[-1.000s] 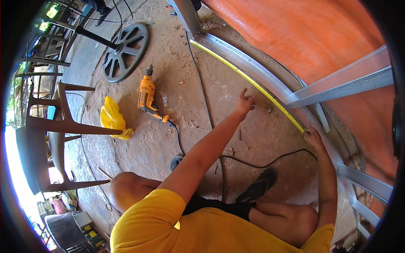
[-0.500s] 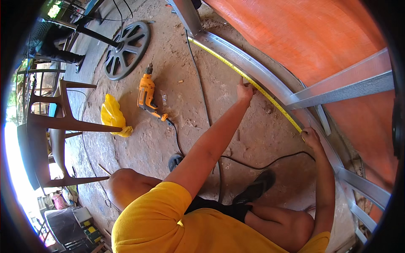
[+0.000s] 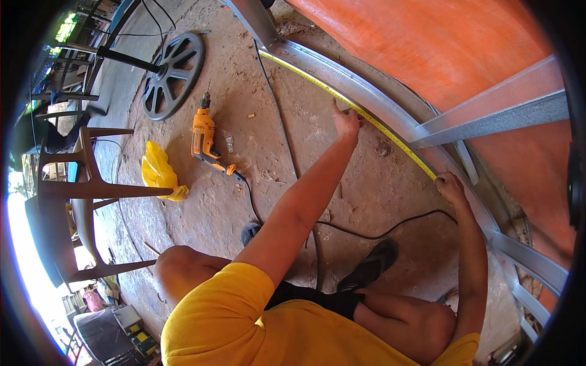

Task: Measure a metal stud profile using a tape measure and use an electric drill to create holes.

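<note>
Here, right hand point(image 3: 450, 188) grips tape point(image 3: 395, 139); left hand point(image 3: 348, 124), grip unclear; yellow bag point(image 3: 158, 166), contents hidden.

The frame point(image 3: 349, 80) is shiny metal, the measuring tape point(image 3: 390, 138) smooth, the floor point(image 3: 378, 201) rough, the bag point(image 3: 159, 168) crinkled plastic, the chair point(image 3: 91, 189), from here, perhaps matt plastic.

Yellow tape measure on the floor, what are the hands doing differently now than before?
The left hand moved forward to the edge of the yellow tape measure; before, it was reaching with its fingers apart from it. Whether it pinches the tape is unclear. The right hand still holds the near end, and the tape still runs along the metal frame.
</note>
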